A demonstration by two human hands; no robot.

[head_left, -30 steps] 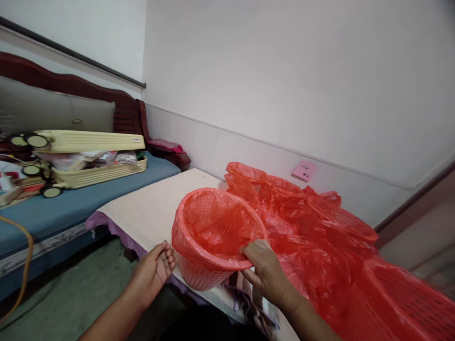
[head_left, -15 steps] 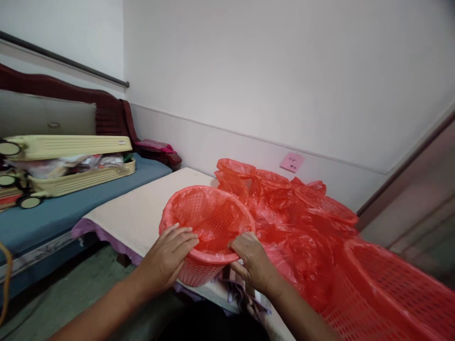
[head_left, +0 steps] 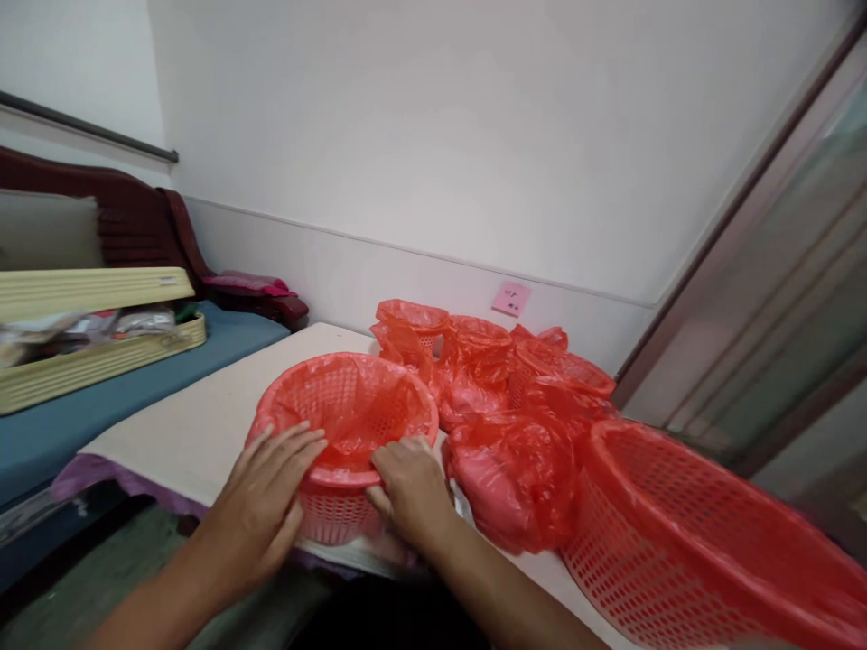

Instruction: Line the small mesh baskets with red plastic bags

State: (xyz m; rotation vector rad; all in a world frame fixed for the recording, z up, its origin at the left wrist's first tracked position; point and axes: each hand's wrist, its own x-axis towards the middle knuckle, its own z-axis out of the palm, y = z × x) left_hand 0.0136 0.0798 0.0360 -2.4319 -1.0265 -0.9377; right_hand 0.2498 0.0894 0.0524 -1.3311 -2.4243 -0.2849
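Observation:
In front of me a red plastic basket (head_left: 337,522) stands upright near the edge of the covered table. A thin red plastic bag (head_left: 352,406) lines it and folds over the rim. My left hand (head_left: 261,496) lies over the near left rim, fingers stretched out flat and the thumb outside against the wall. With bent fingers, my right hand (head_left: 413,487) grips the near right rim and the bag's edge there. The basket's near side is partly hidden behind both hands.
Several red lined baskets (head_left: 478,334) and a bunched red bag (head_left: 515,483) crowd the right side. A large red basket (head_left: 637,533) stands nearest right. An open yellow suitcase (head_left: 101,366) lies on the blue bed (head_left: 247,338). A pink note (head_left: 510,299) is on the wall.
My view has turned to the right, so everything appears further left. Both hands stay at the basket's rim; the left one reaches slightly less far over the opening.

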